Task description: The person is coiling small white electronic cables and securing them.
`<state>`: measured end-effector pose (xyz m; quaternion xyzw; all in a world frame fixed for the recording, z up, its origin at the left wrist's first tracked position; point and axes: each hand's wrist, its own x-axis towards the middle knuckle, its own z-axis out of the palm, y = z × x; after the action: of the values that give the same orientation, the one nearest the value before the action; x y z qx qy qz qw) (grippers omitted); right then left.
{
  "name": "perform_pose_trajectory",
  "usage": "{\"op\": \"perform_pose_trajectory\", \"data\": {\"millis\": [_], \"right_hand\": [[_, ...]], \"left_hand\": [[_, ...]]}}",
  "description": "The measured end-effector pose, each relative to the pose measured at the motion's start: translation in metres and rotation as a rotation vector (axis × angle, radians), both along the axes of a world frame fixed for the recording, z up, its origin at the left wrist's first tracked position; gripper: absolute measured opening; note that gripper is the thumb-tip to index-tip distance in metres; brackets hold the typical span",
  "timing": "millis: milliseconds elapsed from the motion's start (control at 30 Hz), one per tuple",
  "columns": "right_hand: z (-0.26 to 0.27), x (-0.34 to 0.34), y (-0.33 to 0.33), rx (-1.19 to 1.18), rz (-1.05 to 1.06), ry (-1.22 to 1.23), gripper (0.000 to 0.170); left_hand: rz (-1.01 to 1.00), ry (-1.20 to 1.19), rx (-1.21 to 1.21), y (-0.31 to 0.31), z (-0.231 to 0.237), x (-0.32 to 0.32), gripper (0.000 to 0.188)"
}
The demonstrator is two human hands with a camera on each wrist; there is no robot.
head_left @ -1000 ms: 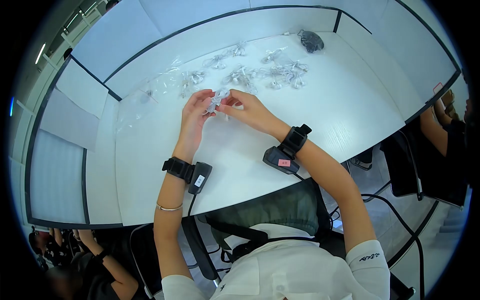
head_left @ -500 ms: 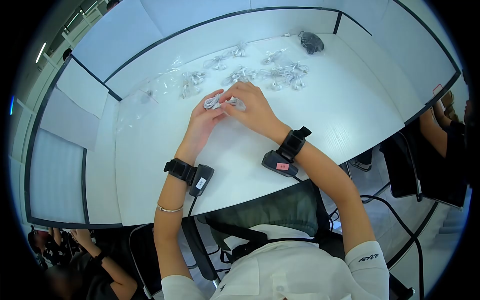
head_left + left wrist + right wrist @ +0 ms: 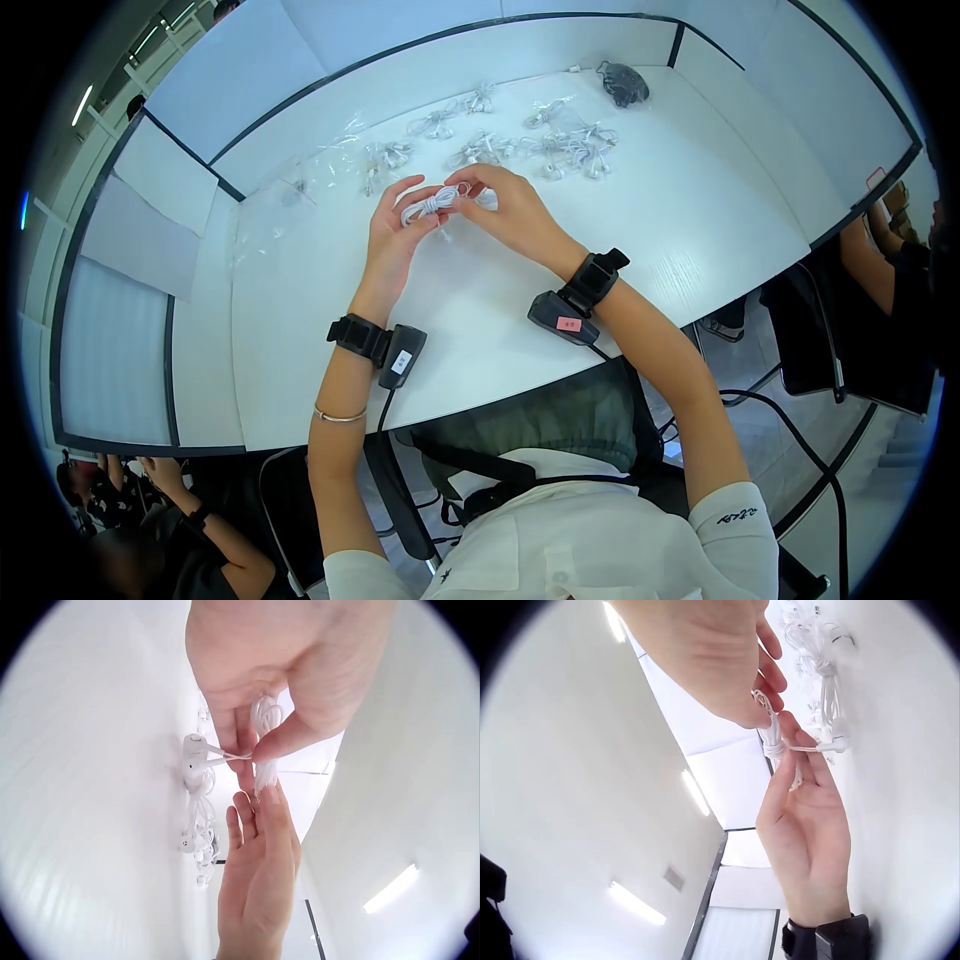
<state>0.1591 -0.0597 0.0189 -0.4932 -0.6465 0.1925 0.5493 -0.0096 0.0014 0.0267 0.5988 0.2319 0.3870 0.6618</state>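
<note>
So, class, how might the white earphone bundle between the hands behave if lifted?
The bundle is probably light, since its cord looks thin. Its open loops may flex, and the earbuds, dangling on slender wires, would likely swing.

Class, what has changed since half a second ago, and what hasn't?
The left hand has moved slightly left and the right hand slightly right, baring more of the white earphone bundle. Both hands still hold it; nothing was let go. The other bundles and the dark object stayed put.
</note>
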Motion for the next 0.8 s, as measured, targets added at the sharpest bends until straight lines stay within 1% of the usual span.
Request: {"op": "perform_pose_trajectory", "data": {"millis": [33,133,233,333,433,533,633,800], "right_hand": [[0.002,0.000,-0.001,-0.014,0.018,0.019,0.026],[0.002,0.003,0.002,-0.044,0.056,0.063,0.025],[-0.003,0.005,0.006,0.023,0.058,0.152,0.024],[-0.002,0.008,0.007,0.002,0.080,0.187,0.025],[-0.005,0.008,0.008,-0.037,0.059,0.213,0.024],[-0.012,0.011,0.012,-0.052,0.080,0.330,0.023],[-0.013,0.013,0.013,-0.125,0.133,0.339,0.023],[-0.009,0.007,0.009,-0.197,0.183,0.367,0.020]], "left_hand": [[0.019,0.014,-0.010,-0.001,0.001,0.000,0.050],[0.042,-0.025,-0.058,0.002,0.000,-0.001,0.048],[0.074,-0.019,-0.067,0.006,-0.002,-0.002,0.043],[0.018,-0.065,-0.040,0.011,-0.005,-0.008,0.034],[0.091,-0.073,-0.045,0.012,-0.004,-0.008,0.028],[0.141,-0.079,-0.037,0.012,-0.005,-0.008,0.024],[0.193,-0.082,-0.029,0.017,-0.010,-0.009,0.023],[0.115,-0.117,-0.074,0.017,-0.014,-0.008,0.019]]}}
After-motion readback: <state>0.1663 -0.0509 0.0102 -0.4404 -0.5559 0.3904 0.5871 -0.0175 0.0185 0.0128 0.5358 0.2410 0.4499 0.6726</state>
